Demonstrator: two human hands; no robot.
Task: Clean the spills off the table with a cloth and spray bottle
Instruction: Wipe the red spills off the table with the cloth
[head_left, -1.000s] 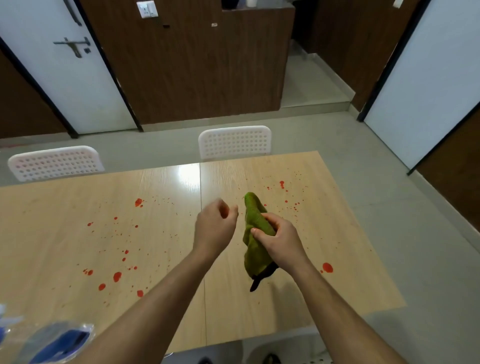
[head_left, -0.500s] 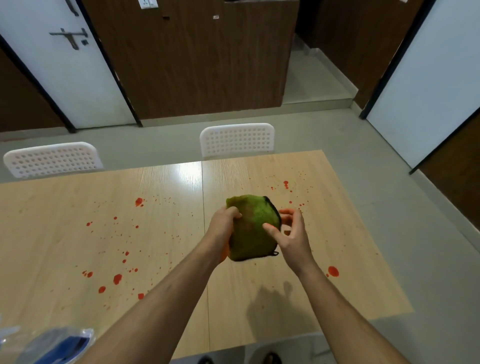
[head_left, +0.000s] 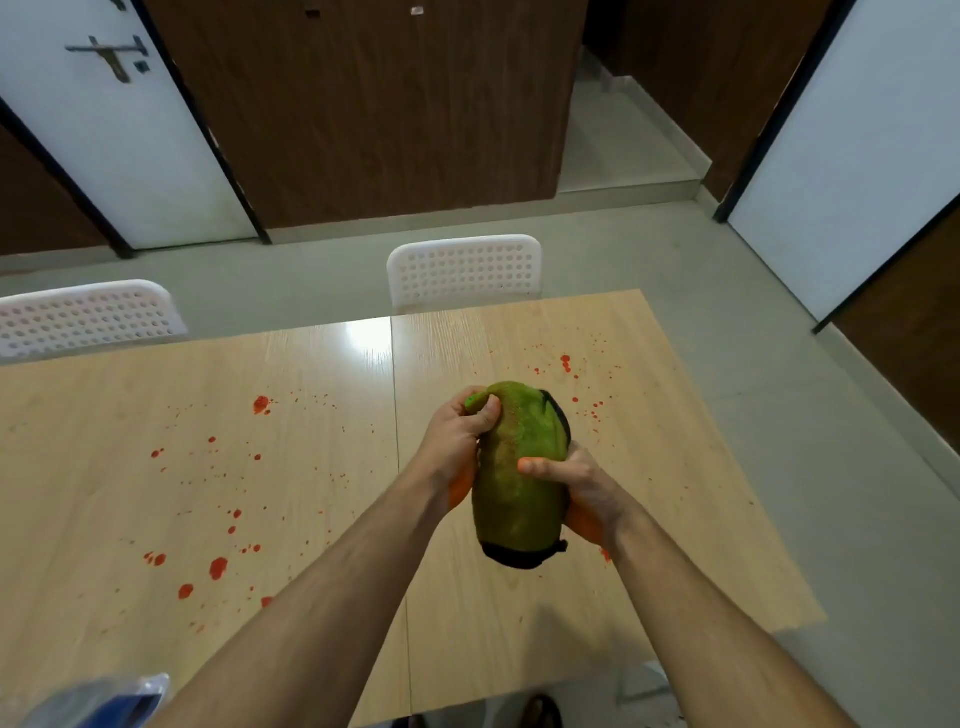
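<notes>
A green cloth (head_left: 519, 478) with a black hem is bunched up and held in the air over the wooden table (head_left: 322, 519). My left hand (head_left: 457, 441) grips its upper left corner. My right hand (head_left: 576, 488) is closed around its lower right side. Red spill drops (head_left: 218, 566) are scattered over the left half of the table, and more red drops (head_left: 566, 364) lie on the far right part. A blurred blue and clear object (head_left: 104, 701), perhaps the spray bottle, shows at the bottom left corner.
Two white perforated chairs (head_left: 462, 270) (head_left: 88, 317) stand at the table's far edge. Beyond them are a grey floor, brown wall panels and white doors. The table's right edge (head_left: 727, 452) runs beside open floor.
The cloth first hung from my right hand alone. My left hand then took hold of it, and both hands have shifted their grip, turning the bundle more upright.
</notes>
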